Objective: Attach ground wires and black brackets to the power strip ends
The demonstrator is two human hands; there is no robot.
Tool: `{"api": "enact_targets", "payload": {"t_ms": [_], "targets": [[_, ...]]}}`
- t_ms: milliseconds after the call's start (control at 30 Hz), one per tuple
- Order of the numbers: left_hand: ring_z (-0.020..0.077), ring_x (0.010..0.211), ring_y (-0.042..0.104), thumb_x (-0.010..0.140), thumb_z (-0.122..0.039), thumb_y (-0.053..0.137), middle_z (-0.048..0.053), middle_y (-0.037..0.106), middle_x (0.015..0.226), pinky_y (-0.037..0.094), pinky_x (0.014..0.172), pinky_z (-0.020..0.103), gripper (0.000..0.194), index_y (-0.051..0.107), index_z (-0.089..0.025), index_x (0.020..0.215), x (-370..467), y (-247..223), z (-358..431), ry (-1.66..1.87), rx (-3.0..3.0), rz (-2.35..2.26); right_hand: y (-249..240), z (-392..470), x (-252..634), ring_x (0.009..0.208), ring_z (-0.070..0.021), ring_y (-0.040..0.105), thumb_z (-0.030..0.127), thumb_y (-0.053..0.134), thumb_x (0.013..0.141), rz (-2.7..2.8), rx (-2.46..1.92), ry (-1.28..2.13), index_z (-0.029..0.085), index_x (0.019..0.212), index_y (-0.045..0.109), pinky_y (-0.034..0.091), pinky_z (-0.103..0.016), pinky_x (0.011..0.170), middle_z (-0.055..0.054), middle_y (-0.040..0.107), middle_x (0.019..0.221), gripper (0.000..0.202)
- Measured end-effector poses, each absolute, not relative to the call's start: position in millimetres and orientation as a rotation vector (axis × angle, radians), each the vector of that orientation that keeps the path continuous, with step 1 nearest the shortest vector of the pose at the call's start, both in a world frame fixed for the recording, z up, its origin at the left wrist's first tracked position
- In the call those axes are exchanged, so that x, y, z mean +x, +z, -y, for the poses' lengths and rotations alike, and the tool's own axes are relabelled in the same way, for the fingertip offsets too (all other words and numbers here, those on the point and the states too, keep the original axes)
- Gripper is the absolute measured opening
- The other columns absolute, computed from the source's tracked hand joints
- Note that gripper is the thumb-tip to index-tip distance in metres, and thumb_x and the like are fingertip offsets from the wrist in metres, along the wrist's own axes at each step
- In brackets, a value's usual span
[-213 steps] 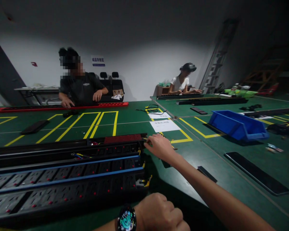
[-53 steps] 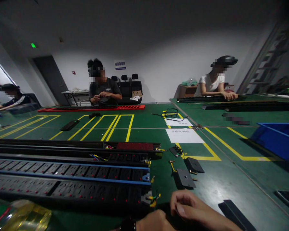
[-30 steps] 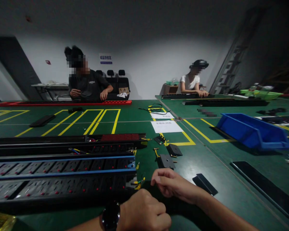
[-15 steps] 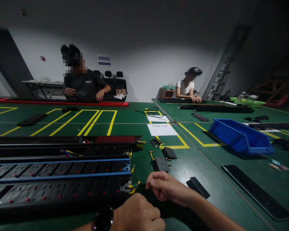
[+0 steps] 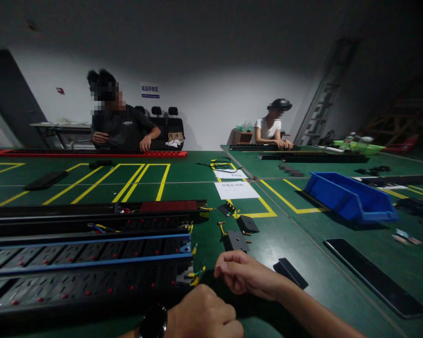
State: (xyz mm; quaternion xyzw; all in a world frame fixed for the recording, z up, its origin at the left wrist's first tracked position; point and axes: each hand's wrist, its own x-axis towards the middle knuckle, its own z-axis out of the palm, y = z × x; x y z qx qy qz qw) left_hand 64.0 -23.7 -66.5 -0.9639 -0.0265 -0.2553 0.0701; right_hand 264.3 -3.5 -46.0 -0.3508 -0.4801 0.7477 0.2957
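Observation:
My left hand [image 5: 205,313], a black watch [image 5: 154,321] at its wrist, is closed in a fist at the bottom centre; its fingertips are turned away, so anything inside is hidden. Just beyond it, my right hand [image 5: 242,274] has its fingers curled in, and I cannot make out anything in them. Closest to both is the wired end of a black socket strip [image 5: 102,284] with red dots, yellow and green wires [image 5: 198,273] sticking out. A grey-black box-shaped part [image 5: 236,240] lies just past my right fingers, and an angled black piece [image 5: 290,273] lies beyond my right forearm.
More strips lie at left, one with blue edges [image 5: 91,261]. A blue bin [image 5: 350,198] and a dark flat slab like a phone [image 5: 373,277] are at right. White papers [image 5: 236,190] lie mid-table. Two people work across the green table [image 5: 183,180].
The view has shifted slightly, so the background sits a little further left. My hands keep nearly the same pose, close together.

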Motion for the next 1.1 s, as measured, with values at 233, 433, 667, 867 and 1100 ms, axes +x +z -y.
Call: {"api": "enact_targets", "payload": {"t_ms": [233, 433, 667, 867, 1100], "targets": [[0.0111, 0.049, 0.043, 0.094, -0.019, 0.074, -0.006, 0.053, 0.059, 0.021, 0.042, 0.033, 0.032, 0.055, -0.020, 0.068, 64.2, -65.9, 22.9, -0.825, -2.891, 0.068, -45.5, 3.2, 264.7, 0.044, -0.0044, 0.038, 0.057, 0.083, 0.085, 1.270, -0.938, 1.986, 0.014, 0.092, 0.071, 0.023, -0.021, 0.045, 0.007, 0.054, 0.057, 0.044], [0.0111, 0.049, 0.044, 0.095, -0.026, 0.075, -0.006, 0.052, 0.059, 0.020, 0.041, 0.034, 0.034, 0.055, -0.020, 0.068, 64.7, -66.6, 23.1, -0.835, -2.876, 0.073, -43.9, 3.9, 264.3, 0.045, -0.0041, 0.038, 0.056, 0.085, 0.083, 1.247, -0.940, 1.989, 0.013, 0.091, 0.072, 0.022, -0.021, 0.044, 0.006, 0.055, 0.057, 0.046], [0.0104, 0.048, 0.044, 0.095, -0.026, 0.075, -0.006, 0.052, 0.057, 0.020, 0.042, 0.033, 0.034, 0.054, -0.020, 0.068, 65.1, -64.8, 23.0, -0.732, -2.881, 0.069, -45.2, 3.8, 264.6, 0.046, -0.0047, 0.038, 0.057, 0.084, 0.084, 1.260, -0.932, 1.994, 0.014, 0.091, 0.071, 0.022, -0.021, 0.046, 0.006, 0.055, 0.058, 0.045], [0.0102, 0.048, 0.043, 0.093, -0.024, 0.076, -0.006, 0.052, 0.058, 0.020, 0.041, 0.031, 0.035, 0.054, -0.020, 0.067, 65.1, -63.6, 23.0, -0.793, -2.883, 0.062, -45.6, 4.5, 265.2, 0.047, -0.0051, 0.037, 0.057, 0.084, 0.085, 1.242, -0.913, 2.013, 0.015, 0.092, 0.071, 0.022, -0.022, 0.046, 0.007, 0.054, 0.058, 0.045], [0.0106, 0.048, 0.043, 0.093, -0.024, 0.077, -0.007, 0.051, 0.058, 0.020, 0.040, 0.032, 0.035, 0.053, -0.020, 0.067, 64.0, -64.5, 22.8, -0.741, -2.899, 0.067, -48.5, 3.3, 265.7, 0.045, -0.0043, 0.037, 0.057, 0.083, 0.085, 1.262, -0.914, 2.009, 0.015, 0.092, 0.071, 0.022, -0.021, 0.045, 0.007, 0.053, 0.058, 0.044]]}}
